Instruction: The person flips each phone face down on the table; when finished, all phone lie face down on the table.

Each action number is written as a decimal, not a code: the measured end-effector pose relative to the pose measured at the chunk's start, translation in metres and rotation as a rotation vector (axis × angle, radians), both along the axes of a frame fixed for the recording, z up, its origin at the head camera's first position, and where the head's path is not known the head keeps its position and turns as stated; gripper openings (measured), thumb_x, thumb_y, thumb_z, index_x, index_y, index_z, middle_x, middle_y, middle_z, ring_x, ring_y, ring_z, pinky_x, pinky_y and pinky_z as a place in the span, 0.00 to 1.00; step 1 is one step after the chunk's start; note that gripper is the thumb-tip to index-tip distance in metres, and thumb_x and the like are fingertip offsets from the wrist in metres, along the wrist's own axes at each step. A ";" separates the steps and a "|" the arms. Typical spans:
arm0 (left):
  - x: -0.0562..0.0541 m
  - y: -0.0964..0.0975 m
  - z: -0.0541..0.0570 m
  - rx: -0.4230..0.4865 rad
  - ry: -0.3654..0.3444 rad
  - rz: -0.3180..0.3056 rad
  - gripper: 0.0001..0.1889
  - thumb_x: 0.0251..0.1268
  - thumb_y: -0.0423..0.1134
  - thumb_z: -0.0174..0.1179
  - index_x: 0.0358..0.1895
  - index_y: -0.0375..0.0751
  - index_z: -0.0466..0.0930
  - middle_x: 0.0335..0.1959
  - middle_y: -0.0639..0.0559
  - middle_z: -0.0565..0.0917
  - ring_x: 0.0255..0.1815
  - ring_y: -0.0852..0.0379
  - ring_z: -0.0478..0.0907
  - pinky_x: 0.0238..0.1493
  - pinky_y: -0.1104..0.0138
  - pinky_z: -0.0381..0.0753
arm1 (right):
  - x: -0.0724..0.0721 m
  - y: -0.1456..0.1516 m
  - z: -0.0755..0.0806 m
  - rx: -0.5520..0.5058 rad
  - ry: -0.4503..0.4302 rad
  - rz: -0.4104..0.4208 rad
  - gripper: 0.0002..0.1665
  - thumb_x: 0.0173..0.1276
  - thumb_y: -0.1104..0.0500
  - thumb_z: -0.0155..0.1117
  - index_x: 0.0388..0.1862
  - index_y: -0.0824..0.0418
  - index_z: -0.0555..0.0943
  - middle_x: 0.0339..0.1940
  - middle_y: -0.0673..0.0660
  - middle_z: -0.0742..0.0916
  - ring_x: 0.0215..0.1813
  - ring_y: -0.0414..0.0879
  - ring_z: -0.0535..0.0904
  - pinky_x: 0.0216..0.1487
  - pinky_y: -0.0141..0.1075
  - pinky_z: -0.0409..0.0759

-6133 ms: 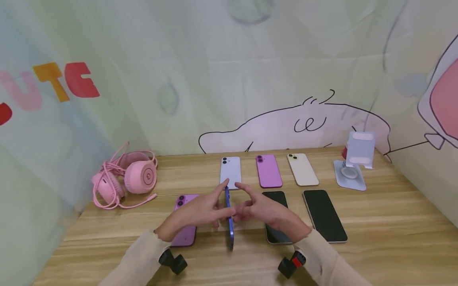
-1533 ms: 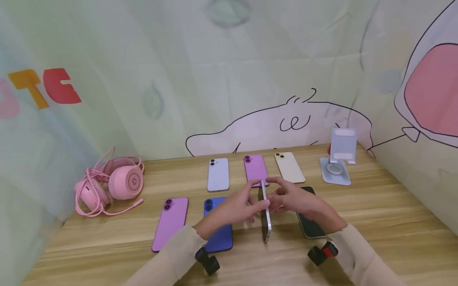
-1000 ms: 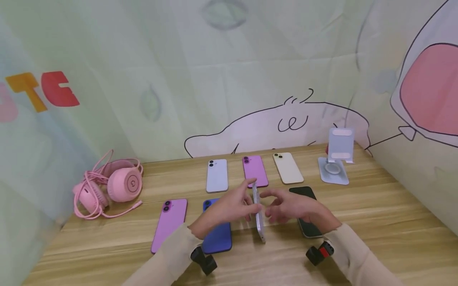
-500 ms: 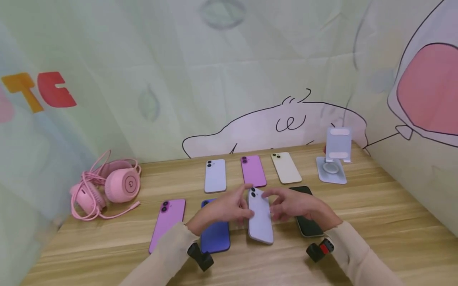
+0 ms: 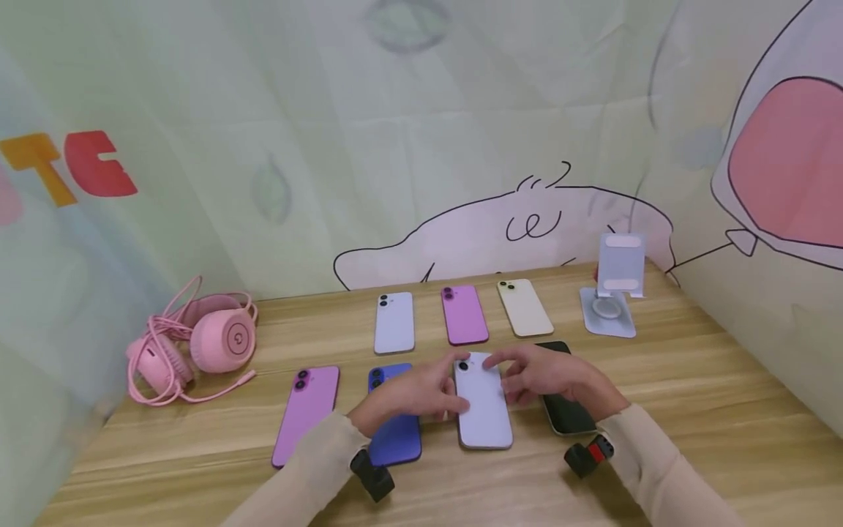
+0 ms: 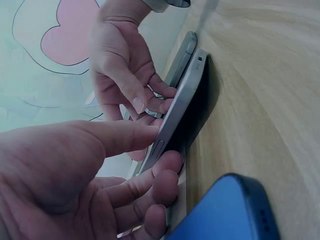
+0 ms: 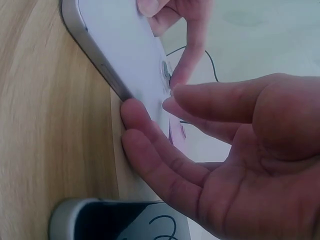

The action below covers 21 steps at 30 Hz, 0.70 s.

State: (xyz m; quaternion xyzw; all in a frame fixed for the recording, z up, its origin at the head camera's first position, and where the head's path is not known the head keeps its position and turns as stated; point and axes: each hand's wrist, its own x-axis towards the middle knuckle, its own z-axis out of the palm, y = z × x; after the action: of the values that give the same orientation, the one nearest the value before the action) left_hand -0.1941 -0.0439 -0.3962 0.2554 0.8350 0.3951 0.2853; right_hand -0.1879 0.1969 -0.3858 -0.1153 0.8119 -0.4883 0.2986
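A pale lavender smartphone (image 5: 484, 413) lies between my hands, back up, camera end away from me. In the left wrist view, its near side edge (image 6: 175, 110) is tilted a little above the table, over a dark shadow. My left hand (image 5: 421, 391) pinches that left edge, thumb on top and fingertips below. My right hand (image 5: 543, 372) has loosely bent fingers; in the right wrist view two fingertips (image 7: 136, 116) touch the phone's right edge, with the thumb above it. A blue smartphone (image 5: 403, 439) lies left of it, a dark-screened smartphone (image 5: 569, 413) right, partly under my right hand.
A purple smartphone (image 5: 306, 413) lies at the front left. Behind are a white phone (image 5: 395, 322), another purple phone (image 5: 464, 315) and a cream phone (image 5: 525, 307). Pink headphones (image 5: 224, 340) with a coiled cable sit left, a light-blue phone stand (image 5: 609, 315) back right.
Earlier the blue phone stood on edge between my hands; it now lies back up. The lavender phone, on edge a second ago, has turned back up and come down toward the table.
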 end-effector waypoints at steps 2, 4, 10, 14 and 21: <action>0.001 0.001 0.000 -0.013 0.004 0.007 0.41 0.67 0.36 0.66 0.77 0.40 0.52 0.25 0.49 0.82 0.21 0.57 0.75 0.24 0.69 0.70 | 0.000 0.000 0.000 0.005 0.008 0.005 0.25 0.72 0.71 0.56 0.67 0.66 0.73 0.36 0.59 0.82 0.37 0.48 0.79 0.41 0.40 0.82; 0.002 0.002 -0.001 -0.021 0.012 0.011 0.40 0.66 0.36 0.67 0.76 0.39 0.52 0.24 0.50 0.82 0.20 0.58 0.74 0.23 0.69 0.69 | 0.001 -0.001 0.001 0.010 0.018 0.007 0.25 0.71 0.72 0.57 0.67 0.67 0.74 0.36 0.59 0.82 0.37 0.47 0.79 0.41 0.39 0.81; 0.002 0.010 -0.001 -0.093 0.067 -0.002 0.39 0.65 0.38 0.68 0.75 0.36 0.57 0.23 0.52 0.79 0.19 0.59 0.72 0.22 0.69 0.68 | 0.005 0.010 0.002 0.026 0.071 0.023 0.26 0.70 0.69 0.59 0.66 0.65 0.75 0.42 0.59 0.83 0.40 0.48 0.79 0.44 0.40 0.81; 0.004 0.021 0.002 -0.224 0.194 -0.051 0.38 0.65 0.45 0.67 0.75 0.39 0.60 0.33 0.49 0.81 0.30 0.58 0.76 0.33 0.66 0.74 | 0.007 0.031 0.003 -0.001 0.112 0.022 0.26 0.72 0.67 0.58 0.68 0.65 0.73 0.51 0.63 0.82 0.47 0.51 0.80 0.50 0.44 0.80; 0.008 0.049 0.011 -0.390 0.337 -0.137 0.34 0.65 0.50 0.67 0.71 0.41 0.67 0.40 0.50 0.85 0.36 0.59 0.78 0.42 0.65 0.77 | 0.015 0.069 0.010 0.082 0.216 -0.051 0.24 0.74 0.65 0.57 0.67 0.66 0.73 0.58 0.68 0.79 0.56 0.59 0.76 0.54 0.50 0.77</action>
State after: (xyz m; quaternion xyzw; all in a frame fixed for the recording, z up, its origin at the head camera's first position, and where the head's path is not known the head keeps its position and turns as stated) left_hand -0.1858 0.0049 -0.3849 0.3137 0.9119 0.1583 0.2123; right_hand -0.1725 0.2657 -0.3754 -0.1341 0.8613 -0.4467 0.2015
